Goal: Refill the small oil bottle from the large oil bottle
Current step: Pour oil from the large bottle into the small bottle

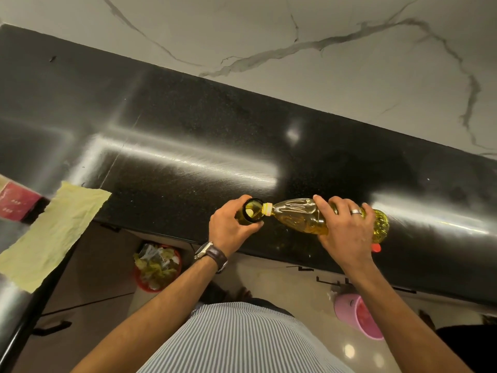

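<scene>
At the near edge of the black counter [188, 125], our left hand [228, 227] is wrapped around the small oil bottle [251, 212], which stands upright with open mouth. At its 3 o'clock, our right hand [347, 232] clasps the large oil bottle [301, 216], tipped almost flat, its yellow neck [267, 209] touching the small bottle's rim.

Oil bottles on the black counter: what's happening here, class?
A person is pouring oil. The right hand tips the large bottle on its side, with its yellow neck at the mouth of the small bottle, which the left hand steadies upright on the counter. Plenty of oil remains in the large bottle. A red cap lies by the right hand.
</scene>
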Motion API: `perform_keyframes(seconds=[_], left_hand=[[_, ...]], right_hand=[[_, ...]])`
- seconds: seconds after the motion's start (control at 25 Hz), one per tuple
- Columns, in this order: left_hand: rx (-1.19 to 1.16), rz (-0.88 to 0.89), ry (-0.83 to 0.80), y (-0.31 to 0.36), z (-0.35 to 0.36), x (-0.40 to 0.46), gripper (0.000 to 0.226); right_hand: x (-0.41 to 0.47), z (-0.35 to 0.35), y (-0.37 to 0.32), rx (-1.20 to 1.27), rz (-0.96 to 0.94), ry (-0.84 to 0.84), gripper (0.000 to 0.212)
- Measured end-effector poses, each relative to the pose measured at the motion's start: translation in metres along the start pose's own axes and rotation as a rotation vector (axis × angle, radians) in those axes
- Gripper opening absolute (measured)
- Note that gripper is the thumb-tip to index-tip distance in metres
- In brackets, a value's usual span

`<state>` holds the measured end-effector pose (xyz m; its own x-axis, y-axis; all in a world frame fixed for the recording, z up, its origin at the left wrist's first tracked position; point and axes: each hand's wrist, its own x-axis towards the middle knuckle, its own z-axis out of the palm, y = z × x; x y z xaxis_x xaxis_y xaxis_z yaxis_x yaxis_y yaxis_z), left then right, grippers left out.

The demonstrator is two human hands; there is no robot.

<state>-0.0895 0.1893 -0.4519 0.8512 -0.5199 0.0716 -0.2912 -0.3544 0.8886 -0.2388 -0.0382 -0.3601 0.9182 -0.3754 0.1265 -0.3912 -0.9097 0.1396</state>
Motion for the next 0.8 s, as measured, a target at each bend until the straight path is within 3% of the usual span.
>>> perform_keyframes(seconds=[0.8], left_hand=[[0.034, 0.000, -0.024, 0.0013, -0.0035, 0.0009, 0.061]], right_hand=[[0.0012, -0.0004, -0.0017, -0.013, 0.020, -0.010, 0.083]])
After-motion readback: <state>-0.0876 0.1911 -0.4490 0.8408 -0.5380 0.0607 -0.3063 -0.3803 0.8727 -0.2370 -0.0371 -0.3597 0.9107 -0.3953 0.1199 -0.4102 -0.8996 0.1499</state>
